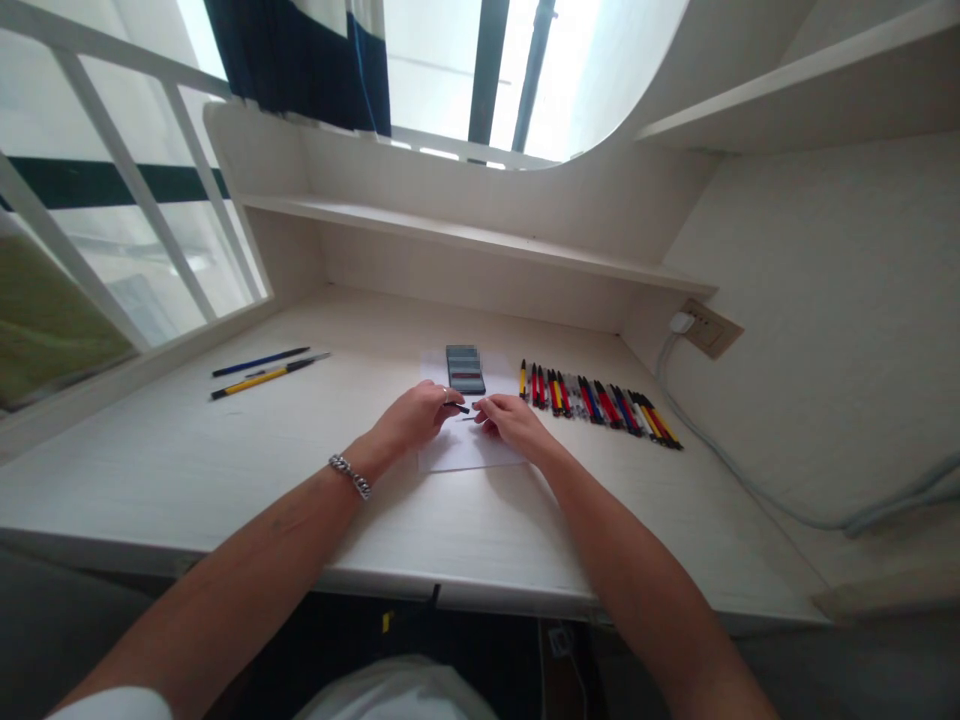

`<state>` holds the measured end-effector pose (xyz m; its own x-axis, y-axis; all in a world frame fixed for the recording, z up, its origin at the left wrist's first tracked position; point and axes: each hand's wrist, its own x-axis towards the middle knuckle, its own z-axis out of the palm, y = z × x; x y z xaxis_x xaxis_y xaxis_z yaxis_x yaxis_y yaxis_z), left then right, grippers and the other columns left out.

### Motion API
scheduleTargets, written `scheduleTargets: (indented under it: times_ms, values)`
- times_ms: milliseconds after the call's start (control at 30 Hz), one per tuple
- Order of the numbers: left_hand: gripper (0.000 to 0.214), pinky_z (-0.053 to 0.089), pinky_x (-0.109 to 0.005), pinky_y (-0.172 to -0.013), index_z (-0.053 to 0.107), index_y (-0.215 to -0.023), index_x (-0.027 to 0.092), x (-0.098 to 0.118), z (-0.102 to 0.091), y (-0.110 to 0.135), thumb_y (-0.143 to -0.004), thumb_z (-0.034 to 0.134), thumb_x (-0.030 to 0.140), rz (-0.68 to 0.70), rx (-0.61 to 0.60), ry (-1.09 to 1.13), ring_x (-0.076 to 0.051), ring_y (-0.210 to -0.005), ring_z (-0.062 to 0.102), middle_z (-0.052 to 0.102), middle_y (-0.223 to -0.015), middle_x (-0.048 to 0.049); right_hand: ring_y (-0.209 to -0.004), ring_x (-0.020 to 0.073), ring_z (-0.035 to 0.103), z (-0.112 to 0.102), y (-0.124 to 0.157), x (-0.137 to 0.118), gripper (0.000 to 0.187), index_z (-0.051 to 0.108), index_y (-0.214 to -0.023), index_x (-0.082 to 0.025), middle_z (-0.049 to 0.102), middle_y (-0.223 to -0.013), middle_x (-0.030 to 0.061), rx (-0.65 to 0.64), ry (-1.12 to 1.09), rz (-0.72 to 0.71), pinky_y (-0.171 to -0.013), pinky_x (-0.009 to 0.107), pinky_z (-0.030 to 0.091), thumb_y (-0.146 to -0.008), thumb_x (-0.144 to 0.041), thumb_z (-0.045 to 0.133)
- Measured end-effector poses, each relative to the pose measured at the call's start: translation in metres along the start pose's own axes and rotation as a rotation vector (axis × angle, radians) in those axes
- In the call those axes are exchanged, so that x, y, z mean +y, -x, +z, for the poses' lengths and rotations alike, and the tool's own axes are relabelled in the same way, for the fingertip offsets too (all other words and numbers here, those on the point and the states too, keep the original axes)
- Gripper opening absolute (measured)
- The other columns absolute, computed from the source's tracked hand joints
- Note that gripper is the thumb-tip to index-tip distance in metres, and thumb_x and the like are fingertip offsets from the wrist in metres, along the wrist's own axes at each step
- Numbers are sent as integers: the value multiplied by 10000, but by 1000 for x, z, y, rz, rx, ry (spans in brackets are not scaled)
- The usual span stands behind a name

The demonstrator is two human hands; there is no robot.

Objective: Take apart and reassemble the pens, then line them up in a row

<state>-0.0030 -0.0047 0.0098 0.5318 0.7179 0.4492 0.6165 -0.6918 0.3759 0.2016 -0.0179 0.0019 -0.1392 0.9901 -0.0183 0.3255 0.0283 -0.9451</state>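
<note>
So, both our hands meet over the paper [465, 456] on the desk [300, 480], and from the look of it we're mid-fiddle with pen parts, putting together or taking apart, can't say which. Our left hand [421, 412] pinches a short black piece [456, 406], its end aimed towards the other hand. Our right hand [512, 421] has its fingers closed up on what looks like a thin bit [468, 419], too small and blurry for us to say if it's a refill. Both pieces are over the paper, just our side of the phone [466, 372] (or phone-like slab, anyway). On our right there's a row of pens [606, 402] laid side by side; on our left a blue pen [261, 361] and a yellow pen [262, 379] lie near each other. If we're joining stuff, we reckon the next move calls for a firm left pinch while the right fingertips line the thin bit up with the black piece.
</note>
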Motion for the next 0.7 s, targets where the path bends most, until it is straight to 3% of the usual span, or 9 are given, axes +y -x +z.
scheduleTargets:
  times_ms: [133, 333, 567, 700]
  values:
    - [218, 499, -359, -855, 766, -988, 204, 4, -4, 0, -952, 554, 239, 122, -6, -51, -232, -908, 623, 747, -926, -89, -601, 124, 624, 11, 5, -2, 195, 667, -854, -130, 712, -765, 86, -92, -384, 134, -577, 230, 506, -953, -251, 552]
    - [206, 509, -342, -833, 786, -1008, 233, 1, -3, 0, -939, 593, 248, 186, 18, -75, -216, -889, 611, 746, -939, -73, -625, 106, 625, 6, 7, -4, 151, 711, -817, -104, 718, -765, 93, -197, -550, 181, -627, 216, 541, -906, -216, 662]
    - [194, 507, -343, -832, 786, -1012, 264, 0, -1, 0, -925, 616, 234, 222, 46, -60, -207, -871, 624, 760, -929, -52, -624, 97, 617, 7, 2, 5, 95, 746, -817, -118, 723, -761, 66, -232, -518, 154, -670, 227, 533, -779, -202, 772]
    - [159, 510, -345, -841, 776, -986, 227, 0, -1, 0, -873, 669, 196, 155, 59, -15, -225, -909, 634, 765, -932, -61, -622, 107, 611, 3, 1, 8, 148, 761, -888, -148, 724, -761, 33, -211, -258, 32, -667, 243, 519, -760, -223, 767]
